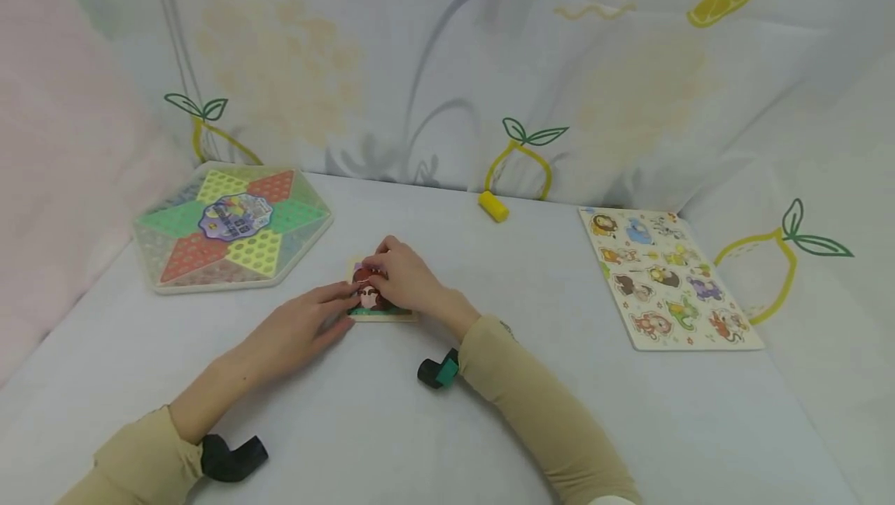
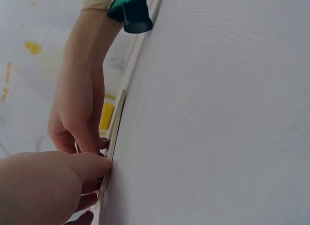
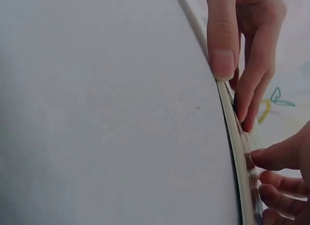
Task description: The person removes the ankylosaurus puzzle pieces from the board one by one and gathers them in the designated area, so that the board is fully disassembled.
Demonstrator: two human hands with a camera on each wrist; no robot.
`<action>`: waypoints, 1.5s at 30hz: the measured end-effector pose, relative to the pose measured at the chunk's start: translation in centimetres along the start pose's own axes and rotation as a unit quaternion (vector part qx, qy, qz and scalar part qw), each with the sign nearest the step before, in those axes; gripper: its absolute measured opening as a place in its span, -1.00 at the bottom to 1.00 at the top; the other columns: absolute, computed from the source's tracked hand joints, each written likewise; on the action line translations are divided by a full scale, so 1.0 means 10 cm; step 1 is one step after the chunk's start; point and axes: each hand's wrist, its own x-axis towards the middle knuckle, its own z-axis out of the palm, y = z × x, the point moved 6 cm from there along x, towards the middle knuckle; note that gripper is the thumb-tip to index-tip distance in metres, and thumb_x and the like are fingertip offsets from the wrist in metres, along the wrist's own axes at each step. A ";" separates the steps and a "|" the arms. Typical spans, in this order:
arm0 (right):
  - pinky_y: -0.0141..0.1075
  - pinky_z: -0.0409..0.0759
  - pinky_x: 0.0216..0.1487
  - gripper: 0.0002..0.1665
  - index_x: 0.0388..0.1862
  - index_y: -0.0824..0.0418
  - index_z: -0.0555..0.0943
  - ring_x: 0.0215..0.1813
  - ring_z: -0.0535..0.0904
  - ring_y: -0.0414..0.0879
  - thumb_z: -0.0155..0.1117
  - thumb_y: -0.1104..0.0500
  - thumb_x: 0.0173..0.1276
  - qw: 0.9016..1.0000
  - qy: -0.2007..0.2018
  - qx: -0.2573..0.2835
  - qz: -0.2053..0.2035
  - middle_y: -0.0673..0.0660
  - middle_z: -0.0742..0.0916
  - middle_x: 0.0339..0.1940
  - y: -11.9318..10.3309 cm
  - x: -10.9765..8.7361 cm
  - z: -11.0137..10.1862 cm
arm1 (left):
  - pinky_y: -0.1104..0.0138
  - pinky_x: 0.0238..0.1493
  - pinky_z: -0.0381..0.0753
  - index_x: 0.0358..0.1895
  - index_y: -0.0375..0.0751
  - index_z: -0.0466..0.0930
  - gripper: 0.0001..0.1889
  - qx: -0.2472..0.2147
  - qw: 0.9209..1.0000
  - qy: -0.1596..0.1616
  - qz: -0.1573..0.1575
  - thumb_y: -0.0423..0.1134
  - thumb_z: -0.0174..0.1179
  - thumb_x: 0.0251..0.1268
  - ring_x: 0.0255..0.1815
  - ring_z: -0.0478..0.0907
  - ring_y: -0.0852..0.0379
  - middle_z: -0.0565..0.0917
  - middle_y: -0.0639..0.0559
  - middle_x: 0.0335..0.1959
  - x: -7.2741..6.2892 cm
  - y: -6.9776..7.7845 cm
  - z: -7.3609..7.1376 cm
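A small picture puzzle (image 1: pixel 383 317) with a brown-haired figure and a green strip lies flat on the white table. My left hand (image 1: pixel 299 328) comes in from the left, its fairly straight fingers and thumb touching the puzzle's left side. In the right wrist view the left thumb rests along the board's pale edge (image 3: pixel 236 147). From the right, my right hand (image 1: pixel 409 276) reaches over the upper part with bent fingers. Its thumb and fingertips pinch a brown puzzle piece (image 3: pixel 250 169) at the board's surface. The hands hide much of the picture.
A hexagonal Chinese checkers board (image 1: pixel 283 276) lies at the left back. On the right is an animal puzzle board (image 1: pixel 650 338). A yellow cylinder (image 1: pixel 493 207) lies near the lemon-print cloth (image 1: pixel 447 47) at the back. Dark wrist devices (image 1: pixel 234 459) stick out from both sleeves.
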 end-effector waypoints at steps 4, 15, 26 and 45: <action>-0.36 0.54 -0.04 -0.63 0.23 0.18 0.65 -0.07 0.55 -0.07 0.18 0.21 0.51 1.000 -0.008 0.014 0.001 0.15 0.58 0.02 0.00 0.02 0.02 | -0.04 0.18 0.58 0.19 -0.30 0.65 -0.64 -0.021 1.000 0.007 0.011 -0.32 0.27 0.36 0.27 0.56 -0.17 0.61 -0.17 0.25 0.01 0.01 0.00; -0.46 0.51 -0.10 -0.57 0.32 0.20 0.58 -0.11 0.56 -0.15 0.20 0.19 0.51 0.998 -0.016 0.055 0.004 0.10 0.52 -0.01 0.06 -0.01 0.07 | -0.01 0.16 0.60 0.17 -0.25 0.67 -0.66 -0.066 0.997 0.028 0.022 -0.37 0.29 0.33 0.26 0.57 -0.14 0.65 -0.11 0.21 -0.02 -0.01 0.01; -0.33 0.58 -0.01 -0.66 0.22 0.17 0.60 -0.06 0.59 -0.09 0.20 0.16 0.51 0.999 0.001 0.040 0.007 0.10 0.50 0.04 0.09 0.01 0.09 | -0.02 0.17 0.58 0.18 -0.26 0.65 -0.64 -0.062 0.998 0.027 0.019 -0.38 0.29 0.33 0.27 0.57 -0.15 0.64 -0.13 0.22 -0.03 0.01 0.02; -0.30 0.58 0.04 -0.66 0.21 0.18 0.57 -0.01 0.61 -0.08 0.20 0.16 0.52 0.999 0.003 0.045 0.000 0.10 0.49 0.15 0.07 0.00 0.09 | -0.02 0.16 0.59 0.17 -0.27 0.66 -0.64 -0.060 0.998 0.027 0.021 -0.38 0.30 0.31 0.25 0.58 -0.15 0.64 -0.14 0.20 -0.03 -0.01 0.02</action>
